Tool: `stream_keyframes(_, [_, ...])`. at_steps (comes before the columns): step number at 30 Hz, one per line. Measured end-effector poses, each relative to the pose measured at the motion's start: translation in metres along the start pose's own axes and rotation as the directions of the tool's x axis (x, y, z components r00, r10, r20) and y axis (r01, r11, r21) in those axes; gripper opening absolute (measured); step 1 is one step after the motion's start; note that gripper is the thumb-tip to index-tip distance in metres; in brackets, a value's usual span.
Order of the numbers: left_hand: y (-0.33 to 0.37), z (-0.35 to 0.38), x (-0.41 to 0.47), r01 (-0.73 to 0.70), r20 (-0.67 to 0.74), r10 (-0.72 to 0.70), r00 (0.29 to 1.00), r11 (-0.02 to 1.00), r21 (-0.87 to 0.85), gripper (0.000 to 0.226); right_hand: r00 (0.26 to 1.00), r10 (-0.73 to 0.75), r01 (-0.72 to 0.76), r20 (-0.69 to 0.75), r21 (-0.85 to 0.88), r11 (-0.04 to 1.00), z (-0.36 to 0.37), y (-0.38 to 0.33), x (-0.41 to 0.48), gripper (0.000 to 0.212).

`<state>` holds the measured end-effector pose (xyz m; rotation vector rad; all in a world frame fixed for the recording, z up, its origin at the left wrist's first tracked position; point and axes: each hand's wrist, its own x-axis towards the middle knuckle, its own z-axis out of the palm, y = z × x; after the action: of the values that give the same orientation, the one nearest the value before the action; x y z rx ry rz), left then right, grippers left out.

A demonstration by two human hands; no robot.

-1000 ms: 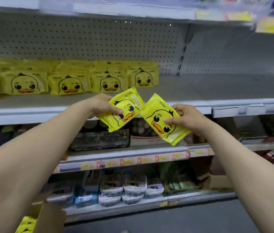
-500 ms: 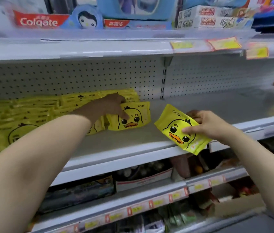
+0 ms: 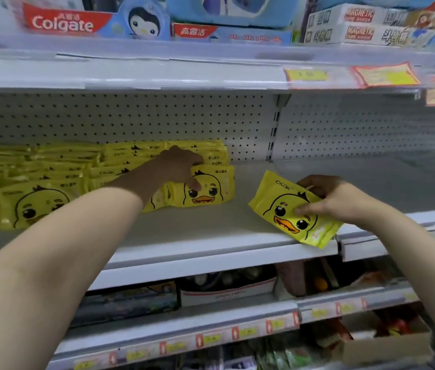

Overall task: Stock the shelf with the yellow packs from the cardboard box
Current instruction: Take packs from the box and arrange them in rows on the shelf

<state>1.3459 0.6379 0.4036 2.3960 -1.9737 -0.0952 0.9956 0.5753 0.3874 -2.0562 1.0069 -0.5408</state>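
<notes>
On the white shelf (image 3: 211,231) stand rows of yellow duck packs (image 3: 45,180) filling its left half. My left hand (image 3: 181,166) grips the front pack of the rightmost row (image 3: 211,188), thumb on the duck face and fingers over its top edge. My right hand (image 3: 328,196) holds a second yellow duck pack (image 3: 285,209) tilted over the shelf's front edge, thumb on its face and fingers behind. The cardboard box of packs is out of sight.
The shelf's right part (image 3: 371,182) lies bare in front of the pegboard back wall (image 3: 157,118). Toothpaste boxes (image 3: 61,22) sit on the shelf above. Lower shelves (image 3: 184,324) hold other goods and an open carton (image 3: 387,340) at bottom right.
My left hand has carried its pack from mid-air onto the shelf, at the right end of the rows. My right hand has risen with its pack to the shelf's front edge.
</notes>
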Motion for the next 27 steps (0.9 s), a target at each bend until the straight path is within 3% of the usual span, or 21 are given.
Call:
stream_keyframes(2, [-0.001, 0.001, 0.002, -0.010, -0.038, 0.011, 0.999, 0.999, 0.045, 0.078, 1.000, 0.001, -0.001, 0.018, 0.024, 1.000, 0.002, -0.002, 0.006, 0.039])
stream_keyframes(9, [-0.009, 0.014, 0.003, -0.050, -0.167, 0.041, 0.985, 0.998, -0.047, 0.077, 0.995, -0.003, 0.003, 0.095, -0.003, 1.000, 0.012, -0.022, 0.028, 0.039])
stream_keyframes(17, [-0.038, 0.001, -0.005, -0.108, -0.299, 0.043, 0.953, 0.973, -0.205, 0.078, 0.951, -0.016, 0.092, 0.309, -0.233, 0.968, 0.042, -0.065, 0.060, 0.030])
stream_keyframes(21, [-0.061, -0.005, -0.009, -0.082, -0.319, -0.015, 0.948, 0.955, -0.286, 0.075, 0.934, -0.067, 0.194, 0.350, -0.342, 0.919, 0.071, -0.083, 0.087, 0.033])
stream_keyframes(27, [-0.082, -0.007, -0.014, -0.121, -0.336, -0.025, 0.942, 0.905, -0.407, 0.067, 0.929, -0.043, 0.209, 0.368, -0.424, 0.881, 0.105, -0.098, 0.113, 0.033])
